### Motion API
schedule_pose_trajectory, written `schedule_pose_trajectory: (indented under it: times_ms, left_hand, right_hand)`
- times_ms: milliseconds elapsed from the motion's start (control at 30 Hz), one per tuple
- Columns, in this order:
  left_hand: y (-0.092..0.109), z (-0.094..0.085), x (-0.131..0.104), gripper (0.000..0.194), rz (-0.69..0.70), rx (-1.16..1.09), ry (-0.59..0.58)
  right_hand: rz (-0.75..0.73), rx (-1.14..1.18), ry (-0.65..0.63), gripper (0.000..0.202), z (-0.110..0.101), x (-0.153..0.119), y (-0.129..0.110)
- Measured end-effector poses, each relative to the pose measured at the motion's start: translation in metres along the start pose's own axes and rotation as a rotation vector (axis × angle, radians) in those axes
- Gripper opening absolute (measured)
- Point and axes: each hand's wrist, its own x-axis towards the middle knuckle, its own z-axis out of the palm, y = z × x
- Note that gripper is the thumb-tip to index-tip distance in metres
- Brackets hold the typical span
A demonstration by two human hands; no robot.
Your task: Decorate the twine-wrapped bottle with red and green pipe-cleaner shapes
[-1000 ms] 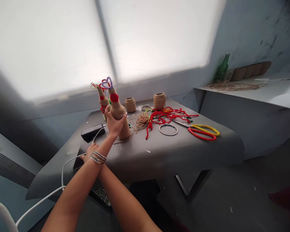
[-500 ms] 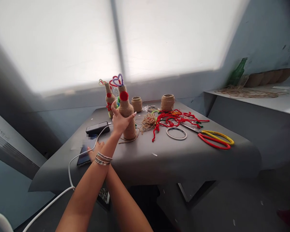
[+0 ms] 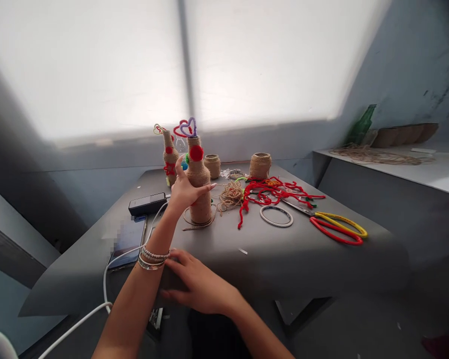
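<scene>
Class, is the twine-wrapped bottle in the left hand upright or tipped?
Upright: the bottle stands on the table, neck pointing up.

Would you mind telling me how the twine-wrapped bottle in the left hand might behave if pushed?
The bottle may tip if pushed high, being tall and slim. Its coarse twine wrap should resist slipping; its round sides suggest it could roll once down.

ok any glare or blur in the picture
Head view: the panel behind the table glares nearly white; head view: the right hand looks slightly smeared, the bottle fairly crisp; head view: blocky pixels mask part of the phone's left side.
</scene>
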Motion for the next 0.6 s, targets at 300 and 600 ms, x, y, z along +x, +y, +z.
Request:
schedule_pose_trajectory:
  times_ms: [300,600]
  left_hand:
    - [-0.015,-0.019,0.018,0.129,0.043,-0.227,-0.305]
    - [-0.038,-0.01,0.014,0.119,0.108,-0.338,-0.255]
  right_hand:
    - [0.157,-0.095,0.212,0.042,-0.151,-0.026,0.007]
    - [-0.159,-0.738,0.789,0.017,-0.174,0.04,0.107]
